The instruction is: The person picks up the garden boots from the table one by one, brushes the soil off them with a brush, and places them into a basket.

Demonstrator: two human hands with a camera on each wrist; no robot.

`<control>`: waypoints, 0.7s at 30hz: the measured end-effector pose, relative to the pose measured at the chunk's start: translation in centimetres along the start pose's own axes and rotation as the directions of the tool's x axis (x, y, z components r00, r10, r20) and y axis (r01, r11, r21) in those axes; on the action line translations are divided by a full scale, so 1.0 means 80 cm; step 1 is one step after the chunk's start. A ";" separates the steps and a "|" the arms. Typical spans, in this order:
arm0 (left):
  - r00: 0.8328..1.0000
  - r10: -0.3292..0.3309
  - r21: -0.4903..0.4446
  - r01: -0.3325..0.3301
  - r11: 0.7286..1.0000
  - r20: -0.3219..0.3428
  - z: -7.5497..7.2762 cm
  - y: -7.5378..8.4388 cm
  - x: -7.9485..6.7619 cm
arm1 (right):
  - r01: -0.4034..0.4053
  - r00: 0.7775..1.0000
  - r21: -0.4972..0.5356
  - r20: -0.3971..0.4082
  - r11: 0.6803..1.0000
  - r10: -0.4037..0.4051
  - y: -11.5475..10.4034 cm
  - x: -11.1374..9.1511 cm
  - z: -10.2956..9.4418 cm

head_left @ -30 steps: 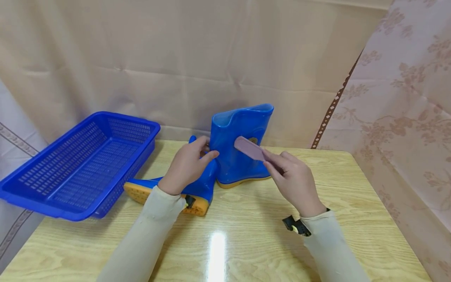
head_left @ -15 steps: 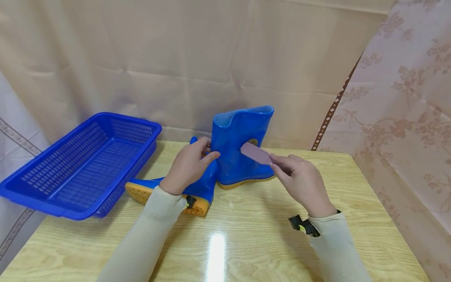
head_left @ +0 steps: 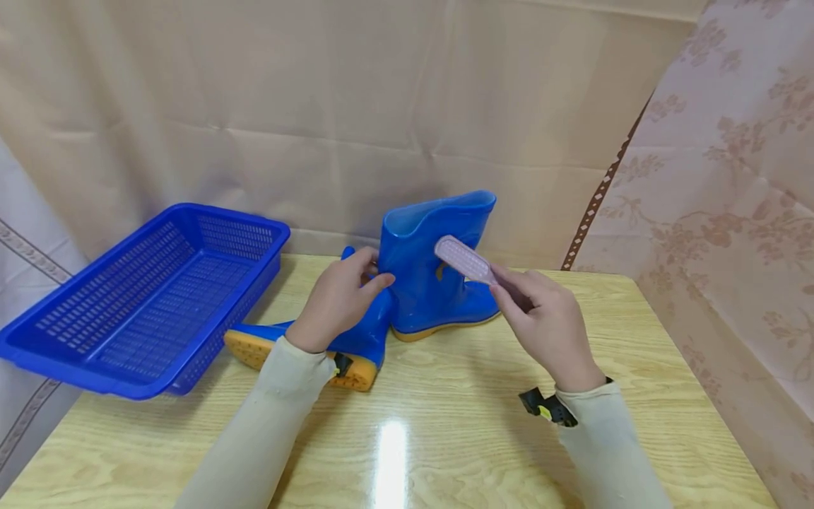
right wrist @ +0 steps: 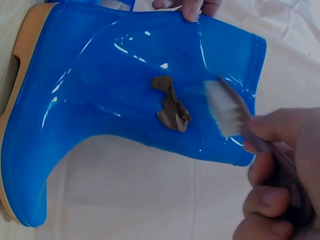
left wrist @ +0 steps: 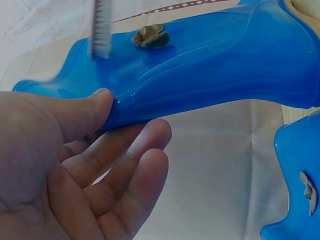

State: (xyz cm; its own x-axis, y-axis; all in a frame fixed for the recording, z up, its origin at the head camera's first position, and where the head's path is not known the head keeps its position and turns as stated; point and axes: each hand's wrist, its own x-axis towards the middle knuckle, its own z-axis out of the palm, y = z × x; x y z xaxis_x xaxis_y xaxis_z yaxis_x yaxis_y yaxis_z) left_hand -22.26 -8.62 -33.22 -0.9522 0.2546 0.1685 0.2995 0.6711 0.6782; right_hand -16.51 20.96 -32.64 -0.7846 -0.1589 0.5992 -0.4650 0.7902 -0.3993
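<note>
Holds a brush (head_left: 463, 259) by the handle in the right hand (head_left: 550, 325), fingers curled around it. Pinches the left edge of the upright boot (head_left: 416, 283) between thumb and fingers of the left hand (head_left: 340, 297). Positions bristles (right wrist: 223, 107) between the brown patch (right wrist: 173, 107) and the boot's top; cannot tell whether touching. Located at the far middle of the table (head_left: 470, 438), right of the tipped boot (head_left: 365, 336) and basket (head_left: 178, 304).

Head view is running bright, glare is streaking the table (head_left: 470, 452), wrist views are looking dimmer, highlights are dotting the upright boot (right wrist: 110, 82), brush (right wrist: 224, 109) is blurring
</note>
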 end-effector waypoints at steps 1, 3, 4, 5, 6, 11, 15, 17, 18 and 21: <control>1.000 0.001 -0.001 -0.001 1.000 0.000 0.000 0.000 0.000 | -0.006 1.000 0.005 -0.024 1.000 0.006 0.000 0.000 0.000; 1.000 0.003 -0.001 -0.003 1.000 -0.002 0.000 0.000 0.001 | -0.013 0.998 -0.002 -0.053 1.000 0.013 0.002 0.000 0.000; 1.000 0.003 -0.001 -0.003 1.000 -0.003 0.000 0.000 0.001 | -0.016 0.998 -0.013 -0.060 1.000 0.016 0.002 0.000 0.000; 1.000 0.003 -0.001 -0.003 1.000 -0.003 0.000 0.000 0.001 | -0.018 0.998 -0.028 -0.061 0.999 0.016 0.003 0.000 0.001; 1.000 0.002 0.000 -0.002 1.000 -0.003 0.000 0.000 0.001 | -0.020 0.998 -0.046 -0.059 0.999 0.018 0.003 0.000 0.001; 1.000 -0.001 0.008 0.001 1.000 -0.003 0.000 0.000 0.000 | -0.053 0.999 -0.093 -0.005 0.994 0.053 0.002 0.001 0.001; 1.000 0.000 0.013 0.000 1.000 -0.002 0.001 -0.001 0.001 | -0.091 0.994 -0.092 0.059 0.992 0.097 -0.001 0.001 -0.002; 1.000 0.001 0.013 -0.001 1.000 -0.003 0.001 -0.001 0.000 | -0.109 0.990 -0.089 0.082 0.990 0.116 -0.002 0.000 -0.005; 1.000 0.002 0.012 -0.002 1.000 -0.003 0.001 -0.001 0.000 | -0.116 0.988 -0.089 0.090 0.989 0.124 -0.002 0.000 -0.006; 1.000 0.004 0.015 -0.004 1.000 -0.003 0.001 0.000 -0.001 | -0.146 0.982 -0.085 0.111 0.986 0.154 -0.003 0.000 -0.008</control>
State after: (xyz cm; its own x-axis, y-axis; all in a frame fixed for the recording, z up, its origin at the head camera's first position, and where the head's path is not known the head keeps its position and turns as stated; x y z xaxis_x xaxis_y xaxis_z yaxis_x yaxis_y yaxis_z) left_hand -22.23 -8.59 -33.32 -0.9512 0.2550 0.1738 0.3042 0.6801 0.6671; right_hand -16.13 21.16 -32.10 -0.8875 -0.0994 0.4500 -0.3094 0.8522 -0.4219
